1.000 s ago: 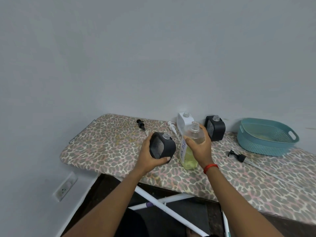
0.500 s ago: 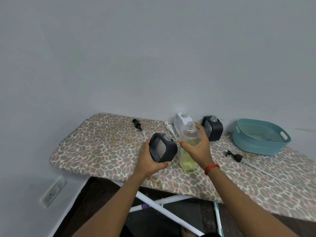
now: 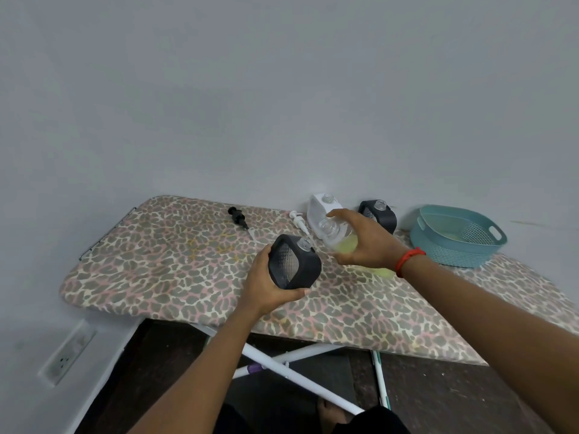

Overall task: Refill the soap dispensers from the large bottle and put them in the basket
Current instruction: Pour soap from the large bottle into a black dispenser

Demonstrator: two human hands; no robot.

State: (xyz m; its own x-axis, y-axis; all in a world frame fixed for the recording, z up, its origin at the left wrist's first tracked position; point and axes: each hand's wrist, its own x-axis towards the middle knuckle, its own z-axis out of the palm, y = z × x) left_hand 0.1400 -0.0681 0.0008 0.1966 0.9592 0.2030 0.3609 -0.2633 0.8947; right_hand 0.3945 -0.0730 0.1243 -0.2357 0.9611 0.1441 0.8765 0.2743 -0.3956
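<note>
Right hand (image 3: 366, 242) grips tilted clear yellow-soap bottle (image 3: 341, 242), left hand (image 3: 266, 289) grips black square dispenser (image 3: 294, 266) at 8 o'clock; mouths look misaligned, spill risk.

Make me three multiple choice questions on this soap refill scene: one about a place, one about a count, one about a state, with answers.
1. Where is the teal basket?
A) on the floor
B) on the right end of the board, by the wall
C) in the left hand

2. How many black dispensers are in view?
A) one
B) two
C) three

3. How is the large bottle?
A) upright on the board
B) lying in the basket
C) tilted, held in the right hand

Answers:
1. B, it sits on the patterned cover at the right.
2. B, one is gripped in the left hand and one stands by the wall.
3. C, its neck leans toward the held dispenser.
</note>
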